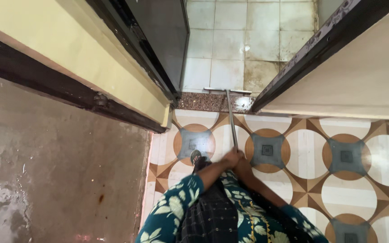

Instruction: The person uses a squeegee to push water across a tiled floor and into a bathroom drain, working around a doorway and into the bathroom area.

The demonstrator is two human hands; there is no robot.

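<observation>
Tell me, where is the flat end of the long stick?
In the head view, the wiper head lies at top centre, on the white tiled floor just past the speckled doorstep, between the dark door and the door frame.

Both arms stretched forward and down, left hand (231,157) and right hand (241,163) clasped close together in closed grips, touching, forearms bare below leaf-print sleeves, converging at the wrists.
</observation>
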